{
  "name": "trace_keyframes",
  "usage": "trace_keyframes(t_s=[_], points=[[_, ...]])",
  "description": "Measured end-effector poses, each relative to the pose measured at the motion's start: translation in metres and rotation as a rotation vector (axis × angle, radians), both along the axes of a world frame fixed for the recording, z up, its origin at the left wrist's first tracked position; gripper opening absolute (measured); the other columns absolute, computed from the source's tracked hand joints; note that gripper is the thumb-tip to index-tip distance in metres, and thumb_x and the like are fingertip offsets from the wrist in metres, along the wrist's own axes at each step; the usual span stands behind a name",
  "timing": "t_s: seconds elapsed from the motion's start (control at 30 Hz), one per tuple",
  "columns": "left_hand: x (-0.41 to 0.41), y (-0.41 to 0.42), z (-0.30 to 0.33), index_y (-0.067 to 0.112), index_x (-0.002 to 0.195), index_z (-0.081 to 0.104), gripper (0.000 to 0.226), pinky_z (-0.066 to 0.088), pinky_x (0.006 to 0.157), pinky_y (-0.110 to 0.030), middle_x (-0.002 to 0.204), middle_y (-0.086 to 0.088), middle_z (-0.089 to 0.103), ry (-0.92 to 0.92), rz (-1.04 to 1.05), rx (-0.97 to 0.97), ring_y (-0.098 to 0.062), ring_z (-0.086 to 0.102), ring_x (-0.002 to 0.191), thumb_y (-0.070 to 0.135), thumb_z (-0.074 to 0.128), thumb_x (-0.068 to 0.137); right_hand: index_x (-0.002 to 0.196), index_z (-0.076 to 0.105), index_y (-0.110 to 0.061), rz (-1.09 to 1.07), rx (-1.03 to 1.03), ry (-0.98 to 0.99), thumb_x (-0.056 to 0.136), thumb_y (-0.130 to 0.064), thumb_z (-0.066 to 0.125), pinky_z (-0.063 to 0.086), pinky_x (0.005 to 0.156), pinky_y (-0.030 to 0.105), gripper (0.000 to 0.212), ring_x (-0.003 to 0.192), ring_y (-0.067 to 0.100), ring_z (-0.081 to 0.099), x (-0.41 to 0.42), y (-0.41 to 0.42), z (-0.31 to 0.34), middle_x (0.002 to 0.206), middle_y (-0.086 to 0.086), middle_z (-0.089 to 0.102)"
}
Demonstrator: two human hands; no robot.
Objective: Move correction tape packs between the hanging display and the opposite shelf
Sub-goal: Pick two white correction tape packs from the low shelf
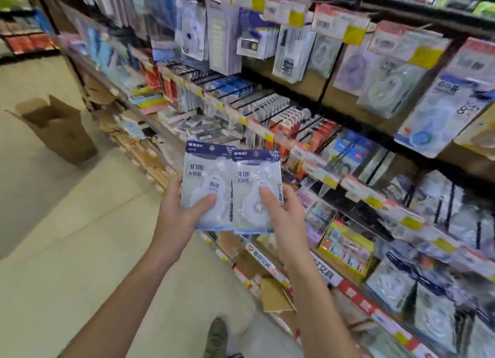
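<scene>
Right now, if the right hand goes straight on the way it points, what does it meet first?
Probably the sloped shelf of carded stationery ahead; the right hand holds a correction tape pack, so the pack would touch first. Depth is unclear.

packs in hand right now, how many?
2. One pack is held in the left hand; the other pack is in the right hand, overlapping the first. More could be stacked behind either.

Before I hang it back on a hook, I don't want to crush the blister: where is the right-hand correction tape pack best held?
Judging by its shape, grip the right pack by its flat lower edge, from below, thumb in front, as the right hand does. That leaves the dark header card on top free for a hook. The left hand holds the left pack likewise.
</scene>
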State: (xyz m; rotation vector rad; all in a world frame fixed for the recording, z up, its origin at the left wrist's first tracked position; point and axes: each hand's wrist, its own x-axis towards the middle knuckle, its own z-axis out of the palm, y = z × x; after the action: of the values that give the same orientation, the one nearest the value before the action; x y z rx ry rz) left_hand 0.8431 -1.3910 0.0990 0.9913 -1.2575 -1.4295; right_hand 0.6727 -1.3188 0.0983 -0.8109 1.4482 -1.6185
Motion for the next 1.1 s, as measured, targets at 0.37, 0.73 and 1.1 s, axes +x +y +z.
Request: trace_keyframes(t_s=[0.37, 0.73, 1.1], points=[[-0.067, -0.119, 0.021, 0.027, 0.123, 0.056, 0.046, 0.058, 0.086, -0.039, 0.11, 0.012, 0.073, -0.049, -0.22, -0.14, -0.013, 0.071, 0.102, 0.009, 0.076, 0.085, 0.122, 0.061, -0.029, -0.246, -0.066, 0.034, 0.097, -0.037, 0.063, 0.06, 0.081, 0.029, 0.026, 0.1, 0.01, 0.072, -0.048, -0.084, 0.016, 0.115, -0.007, 0.072], [-0.143, -0.18, 0.027, 0.029, 0.116, 0.056, 0.04, 0.058, 0.081, -0.03, 0.106, 0.01, 0.074, 0.034, -0.528, -0.12, -0.015, 0.071, 0.101, 0.005, 0.073, 0.087, 0.116, 0.061, -0.019, -0.572, -0.014, 0.185, 0.098, -0.037, 0.062, 0.057, 0.076, 0.028, 0.025, 0.092, 0.011, 0.071, -0.08, -0.102, 0.029, 0.105, -0.002, 0.072], [-0.197, -0.232, 0.037, 0.023, 0.129, 0.054, 0.054, 0.058, 0.087, -0.036, 0.114, 0.004, 0.072, -0.002, -0.753, -0.121, -0.015, 0.07, 0.103, 0.027, 0.076, 0.08, 0.113, 0.058, -0.018, -0.898, 0.0, 0.124, 0.097, -0.041, 0.064, 0.049, 0.043, 0.03, 0.028, 0.058, 0.016, 0.059, -0.093, -0.124, 0.054, 0.093, 0.006, 0.069]])
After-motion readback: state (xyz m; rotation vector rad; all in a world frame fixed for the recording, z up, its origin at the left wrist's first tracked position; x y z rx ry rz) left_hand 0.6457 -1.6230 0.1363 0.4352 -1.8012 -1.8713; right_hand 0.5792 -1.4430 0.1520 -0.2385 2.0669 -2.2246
